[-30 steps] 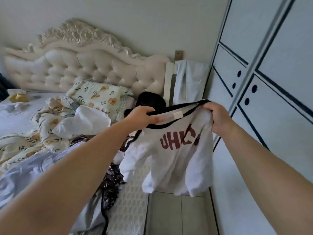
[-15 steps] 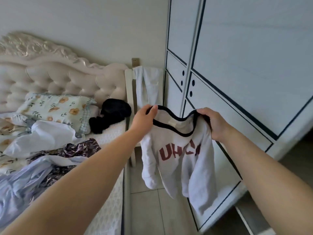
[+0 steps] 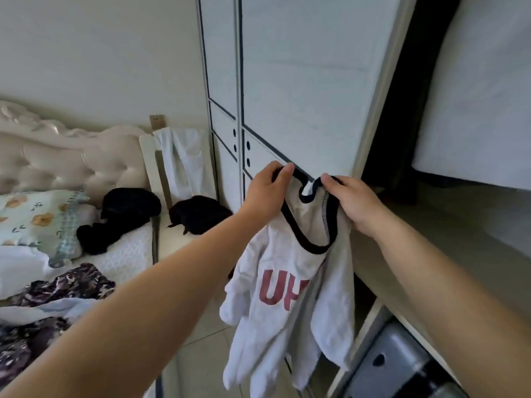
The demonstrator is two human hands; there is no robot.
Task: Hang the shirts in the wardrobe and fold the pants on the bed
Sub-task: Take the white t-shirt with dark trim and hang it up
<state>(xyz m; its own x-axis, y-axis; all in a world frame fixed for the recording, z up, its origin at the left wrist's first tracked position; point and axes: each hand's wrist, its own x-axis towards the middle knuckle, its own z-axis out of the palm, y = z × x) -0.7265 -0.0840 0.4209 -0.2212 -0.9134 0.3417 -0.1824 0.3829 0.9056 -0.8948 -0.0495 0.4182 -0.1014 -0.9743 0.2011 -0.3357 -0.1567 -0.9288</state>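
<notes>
headboard [image 3: 71,156]: tufted, cream, against wall.
pillow [image 3: 37,216]: floral, below headboard.
chair [image 3: 161,179]: white, beside bed, pale cloth [image 3: 186,159] draped over backrest.
wall socket [image 3: 157,122]: above chair.

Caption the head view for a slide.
Both hands, left hand and right hand, hold a white shirt by its collar before the wardrobe.

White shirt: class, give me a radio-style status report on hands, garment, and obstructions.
Left hand and right hand both grip the white shirt by its collar. Shirt hangs free before the wardrobe door. No hanger visible.
</notes>
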